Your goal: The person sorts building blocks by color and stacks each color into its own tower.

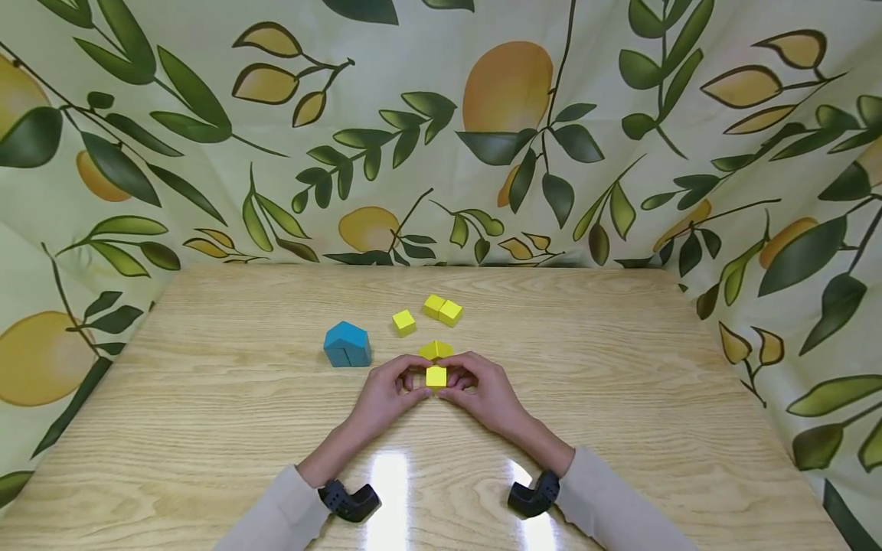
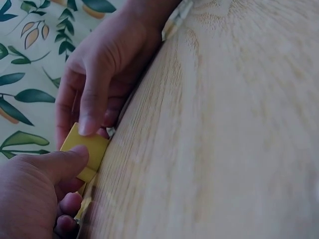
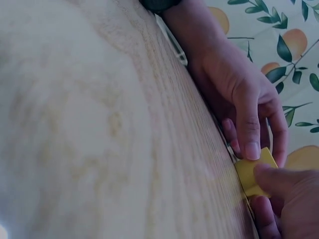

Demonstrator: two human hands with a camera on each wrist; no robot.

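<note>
In the head view, both hands meet at a small yellow block (image 1: 436,377) near the middle of the table. My left hand (image 1: 389,389) pinches its left side between thumb and fingers, and my right hand (image 1: 488,390) pinches the right side. The left wrist view shows the left thumb (image 2: 75,157) pressed against the block's face, the right hand (image 2: 102,69) above it. Just behind the fingertips lie yellow pieces with a peaked outline (image 1: 436,350), partly hidden by the hands. From the right wrist, the same yellow block (image 3: 254,169) sits low by the tabletop.
Blue blocks (image 1: 347,346) stand together in a house-like shape left of the hands. Farther back are a single yellow cube (image 1: 403,323) and two yellow cubes (image 1: 442,309) side by side. A leaf-patterned cloth (image 1: 427,176) hangs behind the wooden table (image 1: 620,383).
</note>
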